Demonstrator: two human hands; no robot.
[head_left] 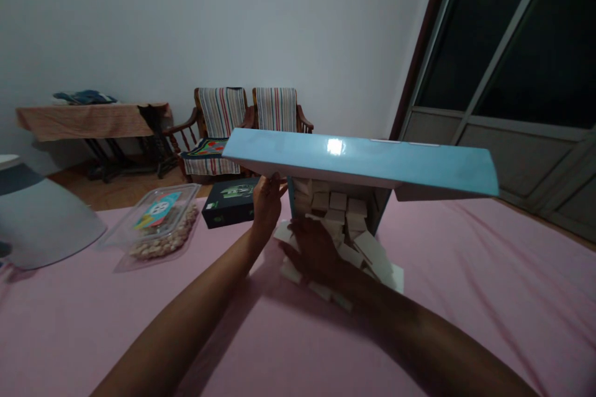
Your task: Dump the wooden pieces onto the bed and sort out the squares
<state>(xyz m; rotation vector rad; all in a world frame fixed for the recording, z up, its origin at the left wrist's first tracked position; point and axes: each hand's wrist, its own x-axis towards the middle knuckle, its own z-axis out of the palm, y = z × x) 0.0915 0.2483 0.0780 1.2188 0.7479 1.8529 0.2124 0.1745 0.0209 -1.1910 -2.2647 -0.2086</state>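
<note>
The left hand point(266, 201) grips the tilted box point(358, 161). The right hand point(316, 248), spread flat, rests on blocks point(367, 248) spilled onto the bed point(465, 285). More sit stacked inside.

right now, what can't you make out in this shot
All in the head view:
- Wooden blocks: the blue box flap hides the upper rows, so the count is unknown.
- Right hand: in shadow among the blocks; grip unclear.
- Left hand: grips or props the flap, unclear.
- Dark box: print too small and dim.
</note>
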